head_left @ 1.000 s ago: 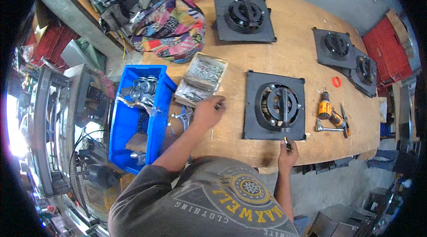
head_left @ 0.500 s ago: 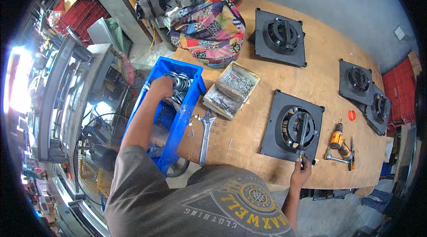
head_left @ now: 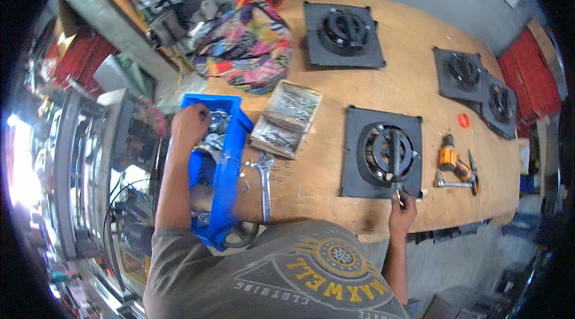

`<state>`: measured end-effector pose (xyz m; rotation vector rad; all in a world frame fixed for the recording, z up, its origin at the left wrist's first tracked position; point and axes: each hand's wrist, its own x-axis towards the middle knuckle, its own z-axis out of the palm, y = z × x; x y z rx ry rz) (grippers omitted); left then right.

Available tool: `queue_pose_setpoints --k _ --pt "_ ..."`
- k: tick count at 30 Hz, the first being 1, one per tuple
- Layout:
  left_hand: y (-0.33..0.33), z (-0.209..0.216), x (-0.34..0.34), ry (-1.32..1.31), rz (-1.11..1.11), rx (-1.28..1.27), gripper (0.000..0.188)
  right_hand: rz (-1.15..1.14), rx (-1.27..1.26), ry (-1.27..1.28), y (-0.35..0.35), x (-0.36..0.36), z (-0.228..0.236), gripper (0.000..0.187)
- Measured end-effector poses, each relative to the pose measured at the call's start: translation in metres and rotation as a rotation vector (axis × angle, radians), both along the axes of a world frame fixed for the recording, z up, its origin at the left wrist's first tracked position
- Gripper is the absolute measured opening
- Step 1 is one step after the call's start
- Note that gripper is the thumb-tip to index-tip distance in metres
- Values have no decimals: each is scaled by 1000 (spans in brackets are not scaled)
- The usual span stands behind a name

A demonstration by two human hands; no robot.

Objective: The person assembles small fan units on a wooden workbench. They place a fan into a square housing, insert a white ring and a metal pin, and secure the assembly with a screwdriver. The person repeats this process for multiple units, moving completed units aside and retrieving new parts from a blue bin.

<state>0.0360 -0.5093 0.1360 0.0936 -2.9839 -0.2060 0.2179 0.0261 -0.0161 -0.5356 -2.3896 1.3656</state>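
Observation:
My left hand (head_left: 191,125) is over the far end of a blue plastic bin (head_left: 225,190), its fingers closed at the metal ring-shaped parts (head_left: 218,122) heaped inside. Whatever it may grip is hidden by the fingers. At the near edge of a square black plate (head_left: 354,166), my right hand (head_left: 403,211) pinches something small and pale beside the lower end of a black bar (head_left: 395,154). That bar crosses a round black ring (head_left: 369,157) fixed on the plate. Its fingers cover most of the small piece.
Right of the bin stand a divided box of screws (head_left: 291,105) and an adjustable wrench (head_left: 265,190). A yellow-black drill (head_left: 453,160), a metal wrench (head_left: 452,184) and a red ring (head_left: 463,120) lie at right. Another plate (head_left: 370,55) sits farther back, near a patchwork bag (head_left: 248,49).
The view has shifted, so the table appears farther left and higher. My left hand has lifted slightly and drawn toward the bin's left side. The right hand stays at the plate's edge.

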Motion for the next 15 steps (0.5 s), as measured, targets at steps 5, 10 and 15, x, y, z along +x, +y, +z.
queue_pose_setpoints --k 5,10,15 --pt "144 -20 21 -169 -255 885 24 -19 -2 37 5 -3 -7 26" --pt "299 -110 71 -1072 -548 1144 30 -14 -65 39 3 9 3 25" --pt "373 -162 94 -1341 -188 1486 34 -112 -247 39 -11 26 -4 26"
